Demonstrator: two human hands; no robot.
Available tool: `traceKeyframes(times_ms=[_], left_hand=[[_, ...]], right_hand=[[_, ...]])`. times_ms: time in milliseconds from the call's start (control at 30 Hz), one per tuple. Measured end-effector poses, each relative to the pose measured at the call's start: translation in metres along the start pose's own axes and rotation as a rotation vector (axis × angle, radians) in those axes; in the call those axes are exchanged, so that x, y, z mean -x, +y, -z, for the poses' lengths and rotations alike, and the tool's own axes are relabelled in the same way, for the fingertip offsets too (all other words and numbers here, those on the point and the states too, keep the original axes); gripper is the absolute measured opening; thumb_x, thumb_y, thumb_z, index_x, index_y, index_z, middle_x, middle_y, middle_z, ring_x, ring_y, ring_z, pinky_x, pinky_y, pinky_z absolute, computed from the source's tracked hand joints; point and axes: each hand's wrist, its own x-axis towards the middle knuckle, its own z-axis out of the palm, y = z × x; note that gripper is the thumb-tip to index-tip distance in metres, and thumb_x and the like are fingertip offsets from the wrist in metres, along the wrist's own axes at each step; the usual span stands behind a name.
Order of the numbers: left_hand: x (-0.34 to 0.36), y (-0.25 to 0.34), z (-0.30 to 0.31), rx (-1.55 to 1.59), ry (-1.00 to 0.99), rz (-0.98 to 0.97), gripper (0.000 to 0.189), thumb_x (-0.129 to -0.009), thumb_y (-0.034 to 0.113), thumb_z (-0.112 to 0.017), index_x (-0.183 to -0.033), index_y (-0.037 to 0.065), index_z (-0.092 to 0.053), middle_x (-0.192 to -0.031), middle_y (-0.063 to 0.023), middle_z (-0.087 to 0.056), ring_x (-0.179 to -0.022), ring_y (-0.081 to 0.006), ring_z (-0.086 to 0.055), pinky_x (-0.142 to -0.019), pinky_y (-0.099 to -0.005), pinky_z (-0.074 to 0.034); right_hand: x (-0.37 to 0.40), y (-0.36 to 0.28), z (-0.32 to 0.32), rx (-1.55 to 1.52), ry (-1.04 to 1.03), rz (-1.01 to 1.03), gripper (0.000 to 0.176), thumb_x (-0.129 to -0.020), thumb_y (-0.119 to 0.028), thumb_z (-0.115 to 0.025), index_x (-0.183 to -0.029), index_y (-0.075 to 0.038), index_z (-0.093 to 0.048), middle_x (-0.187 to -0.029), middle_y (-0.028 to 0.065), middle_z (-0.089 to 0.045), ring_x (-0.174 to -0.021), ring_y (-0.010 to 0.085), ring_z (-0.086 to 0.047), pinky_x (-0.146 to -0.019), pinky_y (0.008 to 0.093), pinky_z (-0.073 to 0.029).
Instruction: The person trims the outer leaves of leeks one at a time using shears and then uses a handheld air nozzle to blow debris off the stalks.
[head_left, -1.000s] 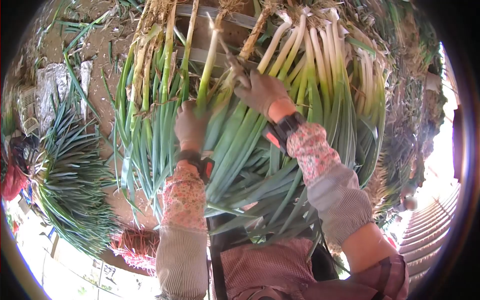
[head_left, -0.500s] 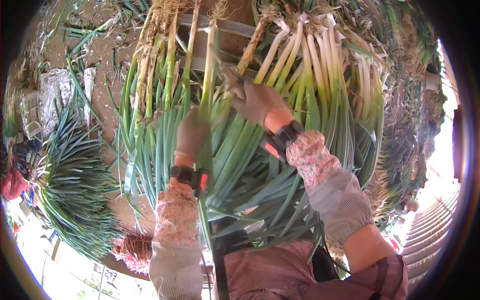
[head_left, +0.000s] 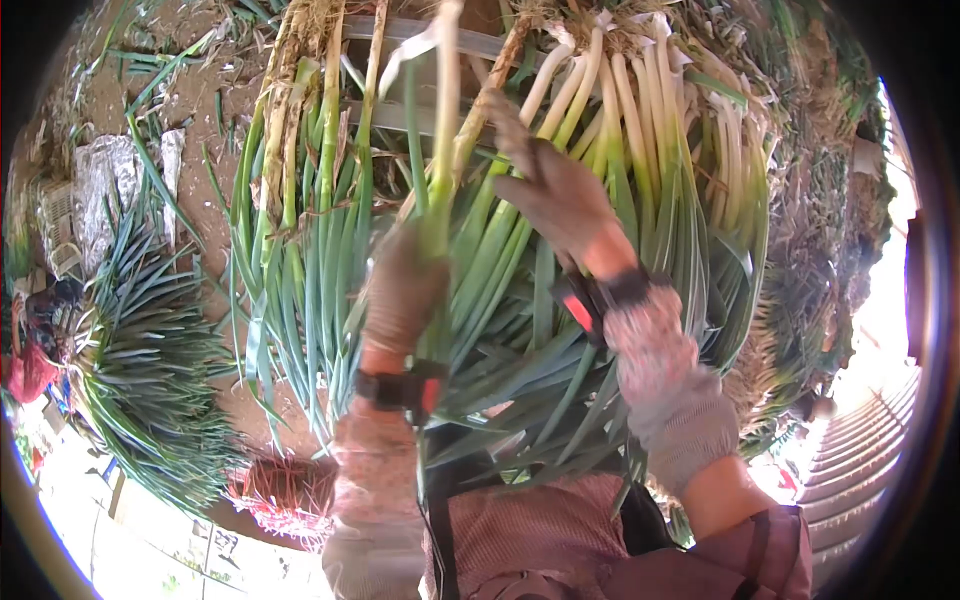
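Note:
My left hand (head_left: 405, 290), in a brownish glove, is closed round the green leaf part of a large green onion (head_left: 446, 120). The stalk stands upright from the fist, and its pale end reaches the top edge of the view. A loose whitish strip of skin (head_left: 408, 52) hangs off it to the left. To the right of the stalk, apart from it, is my right hand (head_left: 570, 205), gloved too. Its fingers stretch up and leftward with the thumb spread, somewhat blurred; I see nothing held. Beneath both hands lies a layer of green onions (head_left: 620, 130).
At left, a big bundle of green onions (head_left: 150, 350) lies on the brown surface beside a crumpled silvery sheet (head_left: 105, 180). A pile of reddish ties (head_left: 285, 490) is at the lower left. Plant scraps and more onions line the right side.
The left hand has brought the green onion up and nearer, and its white skin now hangs loose. My right hand has moved right and slightly down, away from the stalk, fingers more spread.

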Motion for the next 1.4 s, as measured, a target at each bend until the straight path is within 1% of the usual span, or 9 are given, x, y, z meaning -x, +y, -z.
traceKeyframes(times_ms=[200,367,533,767,867,933,1100,1233,1400], left_hand=[[-0.012,0.017,-0.108,-0.263,0.048,-0.088,0.042,-0.089,0.022,-0.061,-0.127,0.005,-0.058,-0.112,-0.0233,-0.066,-0.098,-0.0453,-0.064,-0.082,-0.0485,-0.053],[-0.016,-0.01,-0.079,-0.458,0.26,-0.137,0.01,-0.091,0.014,-0.056,-0.095,0.012,-0.064,-0.094,-0.0147,-0.062,-0.086,-0.0369,-0.063,-0.07,-0.0484,-0.052],[-0.052,-0.035,-0.036,-1.052,0.549,-0.222,0.026,-0.087,0.034,-0.067,-0.104,0.014,-0.07,-0.118,-0.013,-0.064,-0.09,-0.0382,-0.067,-0.075,-0.0499,-0.054],[-0.094,-0.018,-0.022,-1.243,0.046,-0.053,0.025,-0.089,0.035,-0.062,-0.1,0.016,-0.074,-0.089,-0.0164,-0.072,-0.085,-0.0337,-0.072,-0.074,-0.0478,-0.056],[-0.099,0.029,-0.013,-1.047,0.05,-0.016,0.025,-0.093,0.033,-0.058,-0.101,0.015,-0.072,-0.089,-0.0163,-0.072,-0.082,-0.0346,-0.071,-0.074,-0.0472,-0.057],[-0.136,0.042,0.021,-0.877,-0.136,-0.371,0.021,-0.096,0.027,-0.056,-0.103,0.014,-0.071,-0.093,-0.0153,-0.071,-0.087,-0.034,-0.069,-0.081,-0.0438,-0.056],[-0.115,0.056,0.025,0.645,0.33,-0.049,0.019,-0.1,0.016,-0.052,-0.101,0.012,-0.071,-0.104,-0.0142,-0.069,-0.102,-0.0231,-0.066,-0.09,-0.0358,-0.052],[-0.077,-0.049,-0.004,-0.74,0.267,0.101,0.035,-0.082,0.032,-0.072,-0.109,0.011,-0.067,-0.11,-0.0163,-0.068,-0.099,-0.0401,-0.066,-0.086,-0.049,-0.052],[-0.079,-0.051,-0.007,-0.607,0.35,0.215,0.043,-0.082,0.04,-0.071,-0.115,0.013,-0.067,-0.117,-0.0172,-0.067,-0.106,-0.0387,-0.065,-0.09,-0.0471,-0.051]], right_hand=[[0.097,0.02,0.027,0.022,0.093,-0.173,0.049,-0.085,-0.037,-0.067,-0.118,-0.002,-0.056,-0.095,0.0269,-0.068,-0.092,0.0427,-0.068,-0.079,0.0475,-0.053],[0.122,0.028,-0.016,0.129,-0.192,-0.194,0.054,-0.085,-0.038,-0.069,-0.124,-0.005,-0.05,-0.086,0.0253,-0.068,-0.083,0.0458,-0.067,-0.073,0.0516,-0.052],[0.128,0.024,-0.032,0.152,-0.215,-0.072,0.054,-0.085,-0.039,-0.066,-0.125,-0.006,-0.049,-0.087,0.0241,-0.068,-0.083,0.0467,-0.066,-0.072,0.0546,-0.052],[0.123,0.02,-0.036,0.167,-0.271,-0.101,0.05,-0.085,-0.037,-0.064,-0.123,-0.006,-0.051,-0.085,0.0215,-0.069,-0.081,0.0448,-0.067,-0.072,0.0526,-0.053],[0.117,0.023,-0.036,0.161,-0.277,-0.124,0.049,-0.085,-0.036,-0.064,-0.122,-0.007,-0.052,-0.085,0.0213,-0.069,-0.081,0.0443,-0.067,-0.072,0.0523,-0.053],[0.11,0.028,-0.035,0.152,-0.272,-0.124,0.049,-0.085,-0.036,-0.064,-0.122,-0.007,-0.052,-0.085,0.021,-0.069,-0.08,0.0437,-0.067,-0.071,0.0519,-0.054],[0.11,0.023,-0.02,0.142,-0.198,-0.095,0.05,-0.084,-0.036,-0.065,-0.124,-0.008,-0.053,-0.085,0.0202,-0.07,-0.079,0.043,-0.067,-0.07,0.0515,-0.054],[0.116,0.038,-0.038,0.151,-0.263,-0.084,0.05,-0.084,-0.037,-0.066,-0.122,-0.007,-0.052,-0.084,0.0213,-0.069,-0.079,0.0446,-0.067,-0.07,0.0533,-0.053],[0.111,0.019,-0.038,0.16,-0.314,-0.1,0.052,-0.084,-0.039,-0.067,-0.119,-0.005,-0.051,-0.082,0.023,-0.069,-0.079,0.0451,-0.067,-0.07,0.054,-0.053]])
